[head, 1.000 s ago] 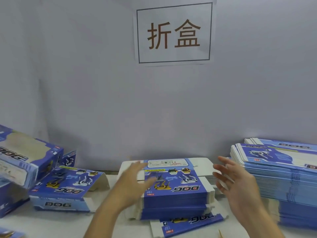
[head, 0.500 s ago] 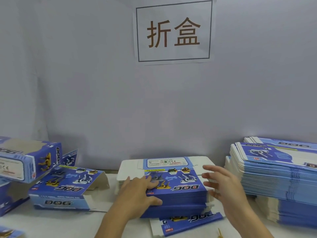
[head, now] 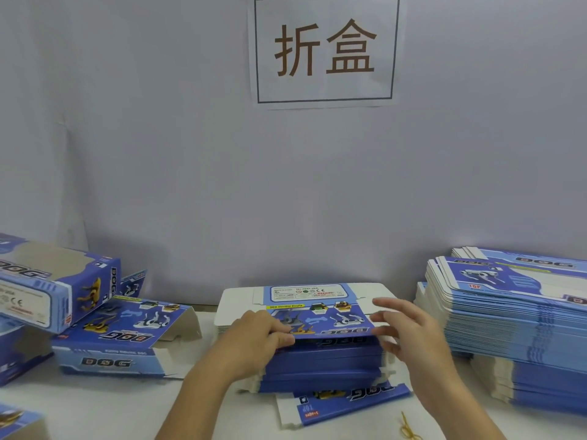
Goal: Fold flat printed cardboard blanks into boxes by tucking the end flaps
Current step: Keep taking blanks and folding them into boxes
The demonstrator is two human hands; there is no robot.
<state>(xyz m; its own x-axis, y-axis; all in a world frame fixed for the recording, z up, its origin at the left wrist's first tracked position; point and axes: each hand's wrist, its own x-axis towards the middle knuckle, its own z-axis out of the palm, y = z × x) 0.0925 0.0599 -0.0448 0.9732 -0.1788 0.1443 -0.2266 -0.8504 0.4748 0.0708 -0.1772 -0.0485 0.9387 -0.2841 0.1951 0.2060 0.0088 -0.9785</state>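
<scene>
Between both hands [head: 254, 339], top blank [head: 320, 317] lengthwise left-right.

Wall sign [head: 324, 50] reading "折盒", "DOG" on folded box [head: 111, 342], "TOP" on flat blank [head: 343, 406]

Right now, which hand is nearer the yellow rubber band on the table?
Right. The right hand is at the centre stack's right edge, its forearm passing just above the rubber band; the left hand is at the stack's left edge.

Even, soft overhead light; faint shadows on the wall [head: 158, 185] behind the stacks; slight blur and bowed edges.
</scene>
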